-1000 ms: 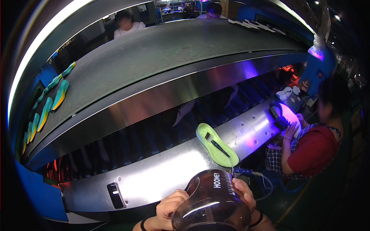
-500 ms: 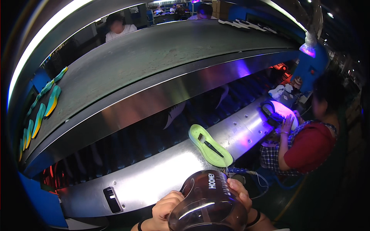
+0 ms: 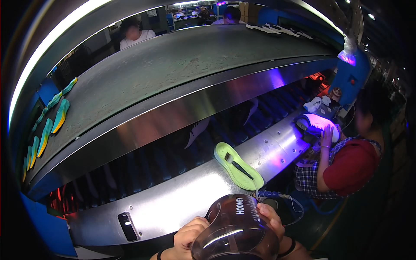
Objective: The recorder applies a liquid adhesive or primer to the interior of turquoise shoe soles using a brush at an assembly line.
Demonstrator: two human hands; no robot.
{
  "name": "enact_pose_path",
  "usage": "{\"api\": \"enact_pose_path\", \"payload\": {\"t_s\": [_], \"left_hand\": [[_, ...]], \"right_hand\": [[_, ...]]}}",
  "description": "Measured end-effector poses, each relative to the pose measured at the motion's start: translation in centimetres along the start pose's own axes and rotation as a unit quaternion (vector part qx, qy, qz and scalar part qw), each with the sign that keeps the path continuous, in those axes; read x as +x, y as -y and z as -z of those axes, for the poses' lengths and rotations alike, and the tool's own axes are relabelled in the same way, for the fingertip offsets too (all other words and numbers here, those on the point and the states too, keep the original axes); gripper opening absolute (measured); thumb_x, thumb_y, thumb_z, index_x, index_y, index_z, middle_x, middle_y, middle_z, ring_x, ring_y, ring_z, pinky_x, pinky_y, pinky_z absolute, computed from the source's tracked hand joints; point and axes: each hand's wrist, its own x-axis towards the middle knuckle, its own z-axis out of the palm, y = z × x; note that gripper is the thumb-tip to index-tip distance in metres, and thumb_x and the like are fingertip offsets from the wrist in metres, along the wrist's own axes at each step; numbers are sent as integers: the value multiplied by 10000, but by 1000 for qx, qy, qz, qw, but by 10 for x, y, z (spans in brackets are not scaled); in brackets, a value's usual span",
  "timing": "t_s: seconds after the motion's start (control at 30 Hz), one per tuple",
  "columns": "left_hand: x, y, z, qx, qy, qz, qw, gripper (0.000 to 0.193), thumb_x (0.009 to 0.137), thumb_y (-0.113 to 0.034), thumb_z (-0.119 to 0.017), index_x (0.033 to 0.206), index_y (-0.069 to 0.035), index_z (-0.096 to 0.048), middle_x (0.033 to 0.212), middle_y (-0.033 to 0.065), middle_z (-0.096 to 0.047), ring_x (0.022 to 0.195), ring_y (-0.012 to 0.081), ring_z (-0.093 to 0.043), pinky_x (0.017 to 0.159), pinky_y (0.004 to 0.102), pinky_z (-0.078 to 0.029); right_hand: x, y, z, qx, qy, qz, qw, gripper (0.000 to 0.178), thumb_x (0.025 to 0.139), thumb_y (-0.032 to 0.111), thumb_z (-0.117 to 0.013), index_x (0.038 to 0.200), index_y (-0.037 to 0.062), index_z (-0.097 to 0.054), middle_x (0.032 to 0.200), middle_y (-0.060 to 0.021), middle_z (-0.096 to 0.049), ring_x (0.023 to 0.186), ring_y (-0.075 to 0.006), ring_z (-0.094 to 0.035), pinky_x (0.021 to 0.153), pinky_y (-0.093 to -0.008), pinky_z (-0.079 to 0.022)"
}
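A dark, see-through water bottle with white scale marks is close up at the lower middle, its mouth end out of sight. My left hand is wrapped round its left side, and my right hand grips its right side. Just beyond the bottle, a pale green shoe sole lies on the metal ledge. Inside the sole rests a black-handled brush, with a thin tube running from its near end.
Left on the ledge lies a phone. Behind it, a wide dark belt carries teal-and-yellow soles at its left. On the right, a co-worker in a red top holds a shoe. Two people sit across the belt.
The whole view has shifted slightly, with the ledge and sole a little lower. My hands keep the same hold on the bottle. The co-worker's hand has shifted slightly at the shoe.
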Motion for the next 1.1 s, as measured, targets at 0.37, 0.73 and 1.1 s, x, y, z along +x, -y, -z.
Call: {"api": "enact_pose_path", "payload": {"t_s": [0.37,0.73,1.1], "left_hand": [[32,-27,-7,-37,-50,-22,998,199,696,-108,-666,651,22,-522,650,127,-537,629,243,-528,696,364,-391],[29,-24,-3,-36,-44,-20,998,216,693,-132,-675,657,18,-523,667,125,-540,649,244,-526,703,365,-390],[27,-20,-5,-61,-63,-26,996,201,666,-130,-713,711,15,-580,694,116,-587,649,217,-546,669,346,-404]], "right_hand": [[-8,-4,-2,-39,2,0,999,772,742,111,-649,1317,66,-136,1218,-234,-348,1121,-329,-412,949,-434,-368],[-2,-2,-8,-70,-1,14,997,783,736,111,-652,1313,44,-127,1213,-245,-346,1114,-327,-423,943,-426,-378],[-7,-5,9,-16,68,2,998,758,752,122,-639,1309,38,-132,1211,-248,-347,1128,-335,-406,957,-441,-360]]}}
